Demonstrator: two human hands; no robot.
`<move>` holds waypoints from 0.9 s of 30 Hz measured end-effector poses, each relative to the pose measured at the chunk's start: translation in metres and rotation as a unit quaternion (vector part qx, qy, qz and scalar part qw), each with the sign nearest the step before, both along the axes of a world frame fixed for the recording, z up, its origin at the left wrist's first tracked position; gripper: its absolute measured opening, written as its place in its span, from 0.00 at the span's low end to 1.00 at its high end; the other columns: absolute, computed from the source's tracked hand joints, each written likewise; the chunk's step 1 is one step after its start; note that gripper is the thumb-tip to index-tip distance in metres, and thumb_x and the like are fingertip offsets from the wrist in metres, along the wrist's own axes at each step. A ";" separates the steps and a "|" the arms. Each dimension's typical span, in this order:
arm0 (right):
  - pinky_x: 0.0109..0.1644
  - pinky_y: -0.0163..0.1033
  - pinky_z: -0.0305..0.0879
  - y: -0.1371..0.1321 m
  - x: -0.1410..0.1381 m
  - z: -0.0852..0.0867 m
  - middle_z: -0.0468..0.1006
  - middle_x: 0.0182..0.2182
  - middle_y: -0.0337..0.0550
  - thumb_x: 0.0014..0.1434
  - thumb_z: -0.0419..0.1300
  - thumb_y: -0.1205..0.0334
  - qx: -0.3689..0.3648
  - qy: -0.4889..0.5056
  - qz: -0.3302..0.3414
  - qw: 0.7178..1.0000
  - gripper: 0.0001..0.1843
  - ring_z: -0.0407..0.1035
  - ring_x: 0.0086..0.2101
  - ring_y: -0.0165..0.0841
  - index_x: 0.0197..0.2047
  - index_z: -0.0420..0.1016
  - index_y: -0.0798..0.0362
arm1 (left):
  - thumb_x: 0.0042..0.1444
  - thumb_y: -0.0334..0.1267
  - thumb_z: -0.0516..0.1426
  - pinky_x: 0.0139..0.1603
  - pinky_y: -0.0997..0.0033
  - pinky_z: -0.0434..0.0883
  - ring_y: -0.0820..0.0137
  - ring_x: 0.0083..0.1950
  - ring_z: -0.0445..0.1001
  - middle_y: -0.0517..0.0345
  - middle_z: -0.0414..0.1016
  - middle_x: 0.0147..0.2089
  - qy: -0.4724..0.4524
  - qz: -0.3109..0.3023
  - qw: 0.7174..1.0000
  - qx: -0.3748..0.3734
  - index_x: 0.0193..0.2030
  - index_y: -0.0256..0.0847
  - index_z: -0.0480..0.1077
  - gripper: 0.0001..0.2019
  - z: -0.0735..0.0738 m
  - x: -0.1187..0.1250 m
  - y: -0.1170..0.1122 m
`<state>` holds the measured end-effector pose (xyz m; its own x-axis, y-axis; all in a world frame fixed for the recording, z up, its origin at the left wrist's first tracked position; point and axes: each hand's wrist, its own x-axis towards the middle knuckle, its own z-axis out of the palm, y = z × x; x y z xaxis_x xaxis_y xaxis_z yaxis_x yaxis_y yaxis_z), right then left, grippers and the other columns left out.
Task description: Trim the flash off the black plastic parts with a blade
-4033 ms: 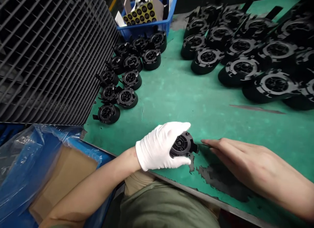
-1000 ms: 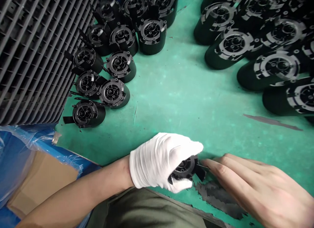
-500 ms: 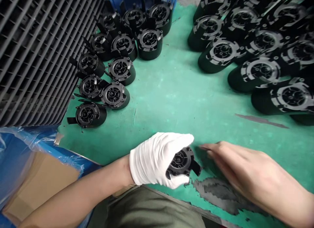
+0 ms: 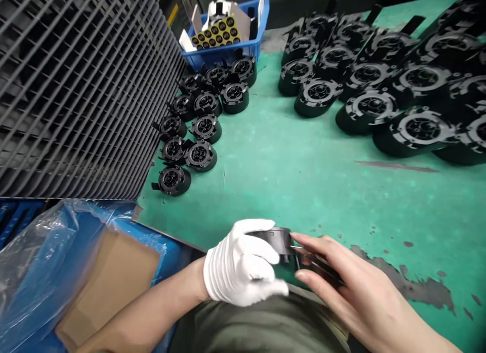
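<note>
My left hand [image 4: 246, 267], in a white glove, curls around a round black plastic housing [image 4: 281, 240] low over the table's near edge. The housing is tilted so that its smooth side wall shows; its ribbed end face is turned away from view. The gloved fingers cover much of it. My bare right hand [image 4: 341, 277] is closed around a slim dark tool [image 4: 322, 266] with a thin metallic part at the front. Its fingertips are right at the housing's right side. Fingers hide most of the tool, so its kind is unclear.
Several similar black housings [image 4: 201, 155] stand at the left, more [image 4: 421, 127] at the right. A blue bin [image 4: 228, 54] with a yellow sticker sheet is behind. A grey grid stack [image 4: 76, 100] rises at the left, above a plastic-lined blue crate with cardboard [image 4: 110, 282].
The housing in my left hand has turned from face up to side wall showing. My right hand has come left, from apart to beside the housing. The view has shifted, revealing the blue bin's contents.
</note>
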<state>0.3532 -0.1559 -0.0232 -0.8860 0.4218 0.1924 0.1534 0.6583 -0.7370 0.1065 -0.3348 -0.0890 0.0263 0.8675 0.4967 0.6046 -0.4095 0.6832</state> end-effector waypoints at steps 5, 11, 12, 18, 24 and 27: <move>0.50 0.41 0.90 -0.007 -0.002 -0.006 0.94 0.53 0.45 0.91 0.63 0.59 -0.019 0.025 0.004 0.999 0.22 0.93 0.45 0.41 0.81 0.79 0.40 | 0.77 0.41 0.74 0.72 0.39 0.94 0.44 0.76 0.91 0.31 0.86 0.75 -0.015 0.098 0.995 -0.032 0.87 0.45 0.67 0.38 0.020 0.000 -0.010; 0.44 0.39 0.84 0.037 0.004 0.007 0.90 0.48 0.43 0.91 0.58 0.63 0.024 0.024 0.033 0.999 0.31 0.87 0.40 0.37 0.88 0.78 0.32 | 0.84 0.35 0.59 0.92 0.22 0.79 0.45 0.81 0.87 0.33 0.82 0.85 0.018 0.003 0.998 -0.056 1.00 0.47 0.47 0.45 0.012 -0.022 0.021; 0.43 0.39 0.84 0.044 0.005 0.007 0.90 0.47 0.41 0.91 0.58 0.62 0.038 0.014 0.028 0.999 0.31 0.87 0.38 0.37 0.89 0.78 0.31 | 0.84 0.36 0.58 0.94 0.18 0.75 0.43 0.84 0.86 0.31 0.80 0.88 0.027 -0.008 0.997 -0.067 1.01 0.47 0.46 0.45 0.009 -0.029 0.026; 0.38 0.42 0.83 0.057 -0.003 0.001 0.93 0.45 0.41 0.92 0.63 0.48 0.081 -0.015 -0.026 0.996 0.16 0.90 0.36 0.40 0.74 0.80 0.41 | 0.81 0.35 0.57 0.87 0.25 0.84 0.37 0.86 0.84 0.24 0.77 0.90 0.047 -0.003 0.988 -0.147 1.00 0.39 0.52 0.44 0.003 -0.056 0.036; 0.40 0.44 0.81 0.071 -0.026 0.017 0.93 0.53 0.47 0.93 0.60 0.57 0.178 -0.009 0.053 0.983 0.10 0.90 0.40 0.40 0.67 0.82 0.44 | 0.80 0.37 0.61 0.90 0.26 0.82 0.38 0.88 0.84 0.27 0.79 0.90 0.044 0.002 0.985 -0.168 0.97 0.42 0.58 0.43 0.001 -0.054 0.036; 0.33 0.45 0.74 0.080 -0.036 0.024 0.92 0.50 0.46 0.93 0.58 0.54 0.233 -0.010 0.067 0.970 0.13 0.85 0.35 0.39 0.65 0.85 0.45 | 0.80 0.38 0.61 0.89 0.28 0.83 0.38 0.88 0.84 0.27 0.79 0.90 0.041 -0.003 0.987 -0.158 0.97 0.42 0.59 0.41 0.001 -0.054 0.039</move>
<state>0.3175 -0.0759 0.0005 -0.9326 0.1737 0.3162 0.0549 0.9346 -0.3515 0.0529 -0.2961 -0.0879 0.0607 0.9782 0.1984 0.6610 -0.1883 0.7264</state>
